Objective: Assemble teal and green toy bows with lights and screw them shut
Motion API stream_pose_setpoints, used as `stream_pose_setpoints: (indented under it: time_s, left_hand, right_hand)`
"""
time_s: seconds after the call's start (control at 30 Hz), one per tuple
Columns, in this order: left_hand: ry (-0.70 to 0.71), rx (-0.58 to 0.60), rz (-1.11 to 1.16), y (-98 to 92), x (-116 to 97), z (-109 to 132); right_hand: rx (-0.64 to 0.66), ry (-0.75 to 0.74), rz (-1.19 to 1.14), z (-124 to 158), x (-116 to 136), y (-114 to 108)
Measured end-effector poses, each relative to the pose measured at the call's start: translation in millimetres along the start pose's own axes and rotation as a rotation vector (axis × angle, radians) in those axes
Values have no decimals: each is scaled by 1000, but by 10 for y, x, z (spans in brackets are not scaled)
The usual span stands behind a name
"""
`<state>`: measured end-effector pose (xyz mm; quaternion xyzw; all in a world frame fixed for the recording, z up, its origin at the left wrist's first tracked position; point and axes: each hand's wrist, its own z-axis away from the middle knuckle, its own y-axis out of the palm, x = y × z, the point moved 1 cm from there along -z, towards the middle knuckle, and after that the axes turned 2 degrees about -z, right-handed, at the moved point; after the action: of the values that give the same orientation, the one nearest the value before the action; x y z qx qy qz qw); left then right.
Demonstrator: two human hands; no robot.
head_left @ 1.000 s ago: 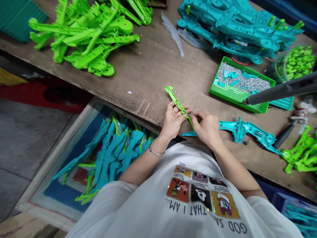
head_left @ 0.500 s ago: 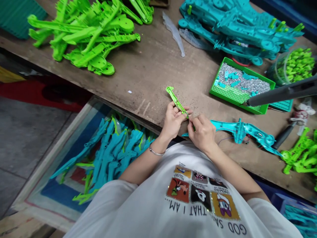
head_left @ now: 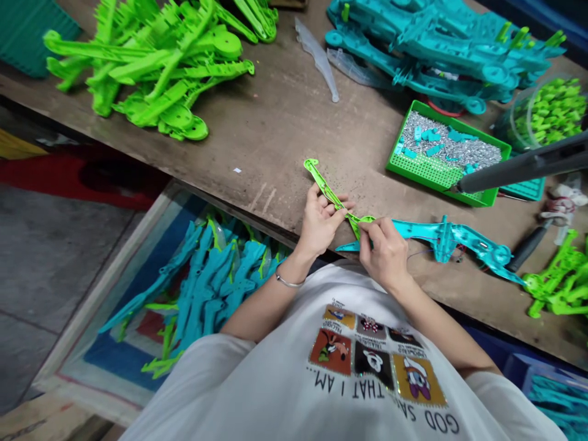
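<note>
A long, thin green plastic piece (head_left: 325, 188) slants across the front of the workbench between my two hands. My left hand (head_left: 320, 223) is closed around its middle, fingers under it and thumb on top. At its near end, where it widens, my right hand (head_left: 383, 248) pinches it with curled fingertips; those fingers hide part of that end. Just right of and behind my right hand, a turquoise plastic shell (head_left: 443, 239) lies on the bench with thin wires beside it. Its left tip shows below my hands.
A green basket (head_left: 443, 174) of screws and small turquoise pieces stands at right, with a dark power screwdriver (head_left: 519, 168) above its corner. Green parts (head_left: 169, 67) are heaped at back left, turquoise shells (head_left: 441, 49) at back right. A box (head_left: 158, 202) of assembled parts sits below the bench edge.
My right hand has shifted slightly right and down along the green piece, so more of its wide near end shows. My left hand keeps its hold. The view has moved slightly.
</note>
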<state>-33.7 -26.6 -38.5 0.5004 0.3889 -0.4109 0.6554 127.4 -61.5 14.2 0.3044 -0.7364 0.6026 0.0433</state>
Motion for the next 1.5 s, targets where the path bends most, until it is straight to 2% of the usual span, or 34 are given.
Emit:
stream_pose_setpoints:
  time_s: [0.13, 0.23, 0.3, 0.4, 0.47, 0.5, 0.57, 0.63, 0.8, 0.93, 1.13, 1.27, 1.37, 1.5]
  left_hand:
    - [55, -6, -59, 3, 40, -13]
    - [110, -38, -220, -18, 14, -1]
    - [171, -86, -441, -40, -65, 29]
    - [335, -178, -902, -64, -232, 88]
    - [489, -159, -1136, -64, -308, 110]
    - [564, -102, -1197, -61, -321, 110]
    - [686, 71, -1213, -61, -302, 93]
    - [745, 207, -1169, -78, -256, 63]
    - [840, 310, -1161, -178, -204, 46]
    - [876, 423, -1261, -230, -211, 149]
    - [886, 482, -1279, -254, -185, 253]
    - [801, 518, -1274, -247, -193, 245]
    - [730, 526, -1248, -214, -218, 261]
    - [709, 540, -1256, -179, -232, 303]
  right_hand:
    - [5, 97, -89, -56, -65, -8]
    - [10, 132, -118, -72, -100, 14]
    - [18, 146, -111, -77, -112, 30]
    - [41, 166, -88, -96, -113, 41]
    - [55, 177, -71, -120, -103, 41]
    - [62, 184, -57, -134, -96, 40]
    - [79, 207, -11, -168, -78, 36]
    - [100, 238, 49, -202, -57, 33]
    - [151, 265, 164, -243, -11, 36]
    - [196, 141, 233, -200, -14, 34]
    - [253, -36, 209, -176, -100, -64]
    - [246, -85, 117, -131, -127, -130]
    - [229, -72, 50, -50, -131, -139]
    - [155, 35, -13, 10, -173, -153]
